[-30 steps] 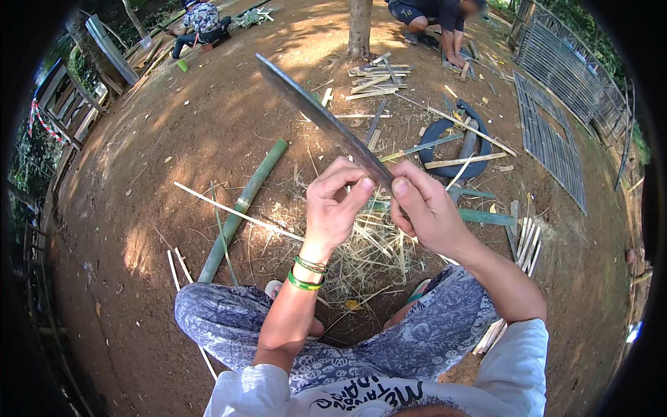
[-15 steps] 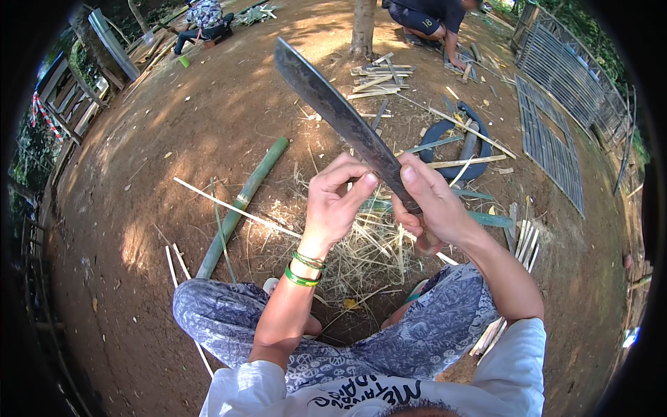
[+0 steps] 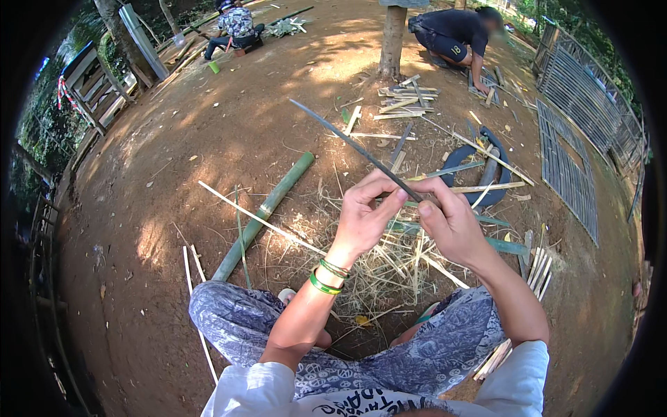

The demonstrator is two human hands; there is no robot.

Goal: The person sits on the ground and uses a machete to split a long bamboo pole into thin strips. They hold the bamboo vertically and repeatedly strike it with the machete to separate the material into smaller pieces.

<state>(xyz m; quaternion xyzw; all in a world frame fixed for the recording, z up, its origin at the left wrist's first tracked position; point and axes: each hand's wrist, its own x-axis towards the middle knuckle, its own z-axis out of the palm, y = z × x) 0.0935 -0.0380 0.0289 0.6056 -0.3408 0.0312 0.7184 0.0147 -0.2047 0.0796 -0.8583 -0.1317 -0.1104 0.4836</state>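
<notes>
A machete with a dark blade (image 3: 347,142) is held in front of me, its edge line turned toward my view so it looks thin, with its tip pointing up and left. My right hand (image 3: 451,221) is wrapped round its base; the handle is hidden in the fingers. With thumb and bent fingers, my left hand (image 3: 367,215) pinches the blade close to the right hand. Beneath both hands lies a heap of pale bamboo shavings (image 3: 382,278) between my crossed legs. Left of it a green bamboo pole (image 3: 274,198) rests on the soil, a thin pale strip (image 3: 253,214) crossing it.
Split bamboo pieces (image 3: 410,104) are piled by a tree trunk (image 3: 391,45). A dark rubber ring (image 3: 501,184) lies ahead right, near a slatted bamboo panel (image 3: 566,167). Bamboo strips (image 3: 540,272) lie beside my right knee. One person (image 3: 455,38) crouches far right; another (image 3: 236,28) sits far left.
The machete has turned from showing its broad side to nearly edge-on, and its tip is lower. My left hand has come closer to the right and onto the blade. My view has shifted slightly left.
</notes>
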